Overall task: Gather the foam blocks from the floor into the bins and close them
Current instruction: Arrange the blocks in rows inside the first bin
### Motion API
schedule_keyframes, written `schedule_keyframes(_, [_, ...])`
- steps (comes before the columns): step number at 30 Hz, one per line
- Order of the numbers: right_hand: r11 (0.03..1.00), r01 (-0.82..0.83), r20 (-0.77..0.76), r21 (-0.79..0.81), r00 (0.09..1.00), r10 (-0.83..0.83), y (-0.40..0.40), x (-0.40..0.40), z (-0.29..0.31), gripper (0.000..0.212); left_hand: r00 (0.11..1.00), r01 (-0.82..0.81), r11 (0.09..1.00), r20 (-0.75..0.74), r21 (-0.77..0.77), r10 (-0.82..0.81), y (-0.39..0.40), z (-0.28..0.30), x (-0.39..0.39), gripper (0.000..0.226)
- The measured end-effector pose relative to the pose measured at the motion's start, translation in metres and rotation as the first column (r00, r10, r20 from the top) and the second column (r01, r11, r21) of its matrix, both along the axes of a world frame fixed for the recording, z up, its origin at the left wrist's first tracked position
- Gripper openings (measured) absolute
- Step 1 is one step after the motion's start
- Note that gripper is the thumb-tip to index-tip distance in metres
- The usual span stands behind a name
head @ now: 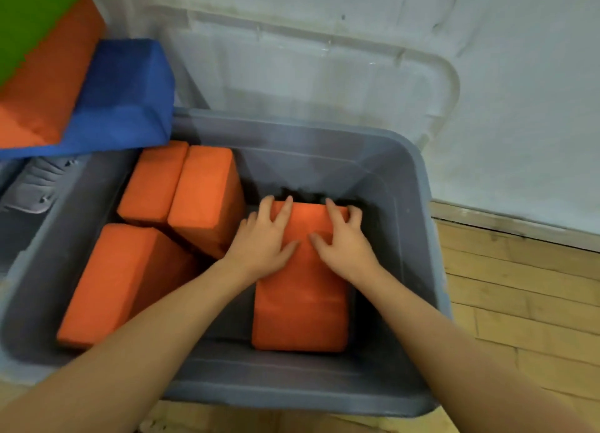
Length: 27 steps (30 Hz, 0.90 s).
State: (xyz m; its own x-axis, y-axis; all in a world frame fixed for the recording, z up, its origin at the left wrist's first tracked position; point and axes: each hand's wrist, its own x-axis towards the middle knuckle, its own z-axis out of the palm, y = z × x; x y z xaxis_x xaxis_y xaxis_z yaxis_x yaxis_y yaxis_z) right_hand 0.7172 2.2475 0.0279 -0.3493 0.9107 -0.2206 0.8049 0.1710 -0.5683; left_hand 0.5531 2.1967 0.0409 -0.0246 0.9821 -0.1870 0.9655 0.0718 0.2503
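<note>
Wood plank floor (pixel 526 302) on the right, pale wall (pixel 519 108) behind, grey bin (pixel 435 238) in the middle. Both hands rest on top of one orange foam block (pixel 302 302) standing in the right half of the bin: left hand (pixel 263 238) and right hand (pixel 344 241) lie fingers spread and pressing down, far fingertips hooking slightly over its far edge — neither grip looks wrapped around it. Three more orange blocks (pixel 207 199) sit packed in the left half.

Handling, as a guess: foam, so light, soft, compressible, matte and not slippery; nothing fragile. Best held across the two long sides, or pushed flat from above to seat it.

Clear lid (pixel 324 75) leans on the wall beyond the bin. Far left, a blue block (pixel 130 101) and an orange wedge (pixel 48 85) pile over a second bin — mostly cut off. Bin bottom under the block is dark and hidden; green patch at top left unidentifiable.
</note>
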Motion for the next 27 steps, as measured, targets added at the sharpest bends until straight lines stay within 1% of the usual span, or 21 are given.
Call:
schedule_keyframes(3, [0.989, -0.048, -0.103, 0.137, 0.993, 0.063, -0.007, 0.006, 0.023, 0.069, 0.999, -0.049, 0.986, 0.026, 0.158, 0.046, -0.016, 0.028, 0.001, 0.086])
schedule_keyframes(6, [0.972, -0.081, -0.203, 0.22, 0.971, 0.127, -0.011, 0.015, 0.047, 0.063, 0.989, -0.141, 0.968, 0.072, 0.21, 0.128, -0.028, 0.056, 0.004, 0.089])
schedule_keyframes(9, [0.958, -0.13, -0.231, 0.254, 0.954, 0.191, -0.018, 0.019, 0.067, 0.053, 0.98, -0.197, 0.946, 0.089, 0.256, 0.18, -0.043, 0.075, 0.008, 0.074])
schedule_keyframes(11, [0.944, -0.158, -0.233, 0.288, 0.945, 0.229, -0.024, 0.022, 0.075, 0.047, 0.983, -0.186, 0.949, 0.045, 0.254, 0.18, -0.054, 0.085, 0.009, 0.062])
schedule_keyframes(13, [0.923, -0.189, -0.236, 0.335, 0.932, 0.276, -0.028, 0.023, 0.082, 0.043, 0.985, -0.17, 0.95, 0.025, 0.262, 0.169, -0.062, 0.092, 0.005, 0.057])
schedule_keyframes(16, [0.902, -0.208, -0.272, 0.379, 0.906, 0.323, -0.033, 0.028, 0.091, 0.039, 0.998, -0.055, 0.96, 0.03, 0.274, 0.049, -0.071, 0.102, -0.007, 0.054])
schedule_keyframes(19, [0.91, -0.191, -0.327, 0.368, 0.89, 0.319, -0.039, 0.032, 0.096, 0.037, 0.999, 0.04, 0.96, 0.006, 0.276, -0.044, -0.074, 0.116, -0.014, 0.056])
schedule_keyframes(21, [0.917, -0.179, -0.363, 0.356, 0.878, 0.313, -0.046, 0.035, 0.1, 0.039, 0.999, 0.031, 0.949, 0.027, 0.313, -0.042, -0.08, 0.123, -0.011, 0.054])
schedule_keyframes(23, [0.93, -0.15, -0.366, 0.337, 0.889, 0.276, -0.052, 0.033, 0.106, 0.041, 0.999, -0.01, 0.926, 0.05, 0.376, -0.01, -0.088, 0.125, -0.003, 0.051])
schedule_keyframes(25, [0.927, -0.108, -0.295, 0.359, 0.929, 0.223, -0.062, 0.027, 0.114, 0.039, 0.996, -0.084, 0.899, 0.073, 0.431, 0.058, -0.1, 0.127, 0.005, 0.048])
schedule_keyframes(27, [0.915, -0.083, -0.239, 0.395, 0.953, 0.189, -0.071, 0.017, 0.122, 0.042, 0.986, -0.167, 0.874, 0.093, 0.455, 0.14, -0.111, 0.133, 0.011, 0.045])
